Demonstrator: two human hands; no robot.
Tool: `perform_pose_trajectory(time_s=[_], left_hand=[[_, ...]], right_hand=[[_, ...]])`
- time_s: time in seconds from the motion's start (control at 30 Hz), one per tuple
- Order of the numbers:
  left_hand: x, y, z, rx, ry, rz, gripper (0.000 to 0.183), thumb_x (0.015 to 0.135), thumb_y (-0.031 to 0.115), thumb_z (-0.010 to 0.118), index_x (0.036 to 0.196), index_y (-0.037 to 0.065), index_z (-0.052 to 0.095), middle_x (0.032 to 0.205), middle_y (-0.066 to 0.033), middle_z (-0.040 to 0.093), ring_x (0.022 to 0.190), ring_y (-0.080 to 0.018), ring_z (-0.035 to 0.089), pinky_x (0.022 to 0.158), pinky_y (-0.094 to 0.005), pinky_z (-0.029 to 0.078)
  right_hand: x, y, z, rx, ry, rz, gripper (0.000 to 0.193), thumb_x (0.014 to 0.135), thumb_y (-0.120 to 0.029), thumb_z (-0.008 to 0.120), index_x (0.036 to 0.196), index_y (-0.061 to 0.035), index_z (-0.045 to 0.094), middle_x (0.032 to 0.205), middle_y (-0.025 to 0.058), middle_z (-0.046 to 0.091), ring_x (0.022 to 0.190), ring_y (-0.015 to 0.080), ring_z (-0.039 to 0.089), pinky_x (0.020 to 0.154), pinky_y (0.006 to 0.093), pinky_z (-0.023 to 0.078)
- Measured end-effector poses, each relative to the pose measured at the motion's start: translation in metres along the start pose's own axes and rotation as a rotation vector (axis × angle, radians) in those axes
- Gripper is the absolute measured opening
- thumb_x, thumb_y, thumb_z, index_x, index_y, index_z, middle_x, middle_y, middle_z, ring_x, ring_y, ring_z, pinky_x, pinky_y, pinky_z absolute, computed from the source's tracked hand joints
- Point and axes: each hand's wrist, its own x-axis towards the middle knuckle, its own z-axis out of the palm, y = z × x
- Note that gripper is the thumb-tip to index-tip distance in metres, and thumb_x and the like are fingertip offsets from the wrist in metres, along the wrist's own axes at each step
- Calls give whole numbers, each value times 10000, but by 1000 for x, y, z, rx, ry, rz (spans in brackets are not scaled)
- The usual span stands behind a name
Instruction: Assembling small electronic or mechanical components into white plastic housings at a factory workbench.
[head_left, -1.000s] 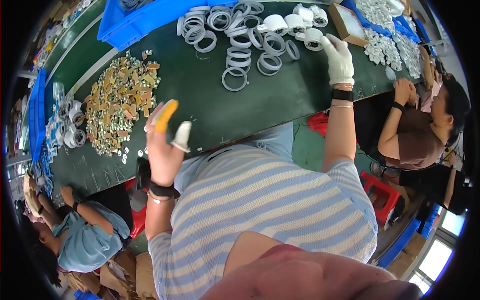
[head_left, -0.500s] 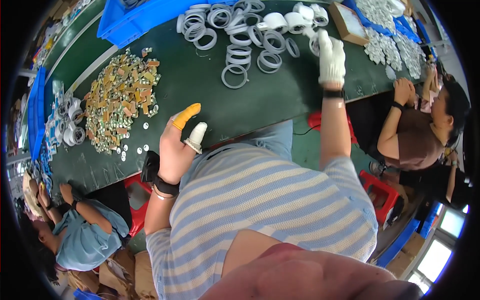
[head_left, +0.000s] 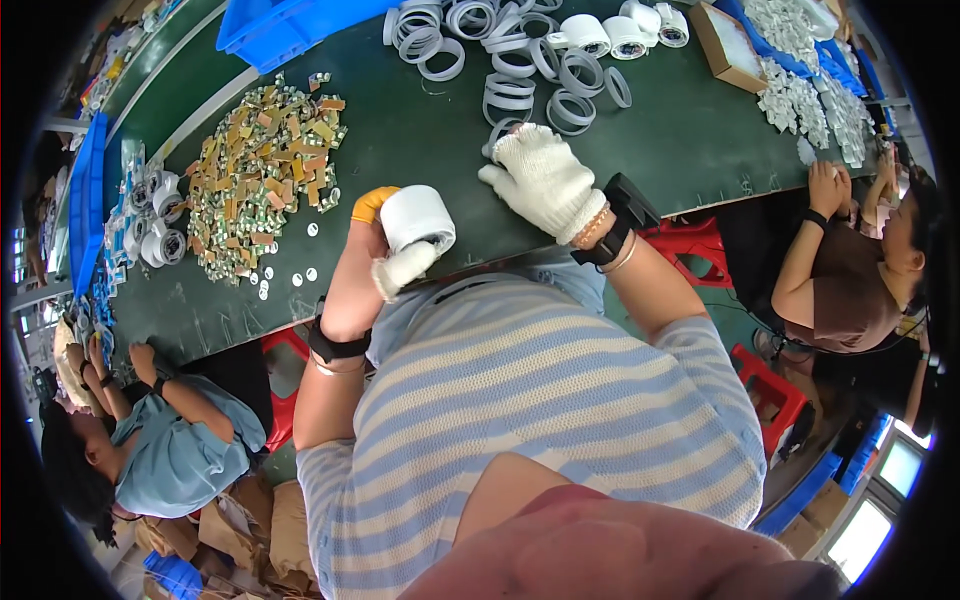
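Observation:
My left hand [head_left: 362,262], with a yellow cot on one finger and a white one on the thumb, is closed around a white cylindrical housing [head_left: 418,216]. One open end of the housing faces toward me. In a white knitted glove, my right hand [head_left: 548,182] reaches over the nearest grey ring [head_left: 494,138] of a loose cluster. Its thumb stands apart from the fingers, and the fingertips cover part of that ring. Behind it lie several more grey rings [head_left: 570,112], some overlapping. Several white housings [head_left: 627,38] stand at the back of the green table [head_left: 400,130].
A heap of small circuit boards [head_left: 262,180] lies left, with small white discs [head_left: 312,230] beside it. A blue bin [head_left: 290,30] stands at the back left. Clear plastic parts [head_left: 790,100] and a cardboard box [head_left: 727,48] are at the right. Co-workers sit on both sides.
A white housing is now in my left hand, which held nothing before. My right hand has come back from the far housings to the near grey rings. The view has shifted slightly.

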Motion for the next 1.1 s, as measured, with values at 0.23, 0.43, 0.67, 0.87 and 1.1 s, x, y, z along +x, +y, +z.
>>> perform_pose_trajectory(time_s=[0.23,0.43,0.67,0.87,1.1], left_hand=[[-10,20,-4,-147,32,-8,769,879,323,820,1490,77,424,1340,-125,594,1186,-236,630,1006,-399,537],[-13,25,0,68,-193,-51,674,893,184,838,1437,67,458,1286,-75,614,1120,-150,628,978,-325,519],[-13,26,14,274,-185,-158,766,885,172,841,1519,93,418,1265,-76,629,1107,-143,643,975,-317,526],[-19,34,15,826,-99,139,751,798,184,895,1454,137,531,1232,-112,686,1019,-228,729,878,-351,585],[-20,32,10,1181,-119,210,623,769,206,893,1335,163,637,1208,-140,701,982,-333,736,823,-379,606]], right_hand=[[-30,-16,-30,-125,154,-293,270,791,-107,707,1050,-156,766,989,44,670,957,278,621,817,411,502],[-18,-3,-35,-27,185,-177,296,777,-97,717,1065,-152,755,900,61,696,870,301,659,835,445,507],[-9,-5,-60,399,-183,-107,266,822,-143,779,1079,-98,728,911,96,671,789,292,638,721,374,539],[-29,-30,-62,155,-18,-449,380,760,-22,764,1119,-142,738,1000,66,688,883,280,649,747,387,530],[-30,-39,-62,272,46,-419,343,762,-82,780,1099,-137,741,1096,48,704,939,284,650,813,403,523]])
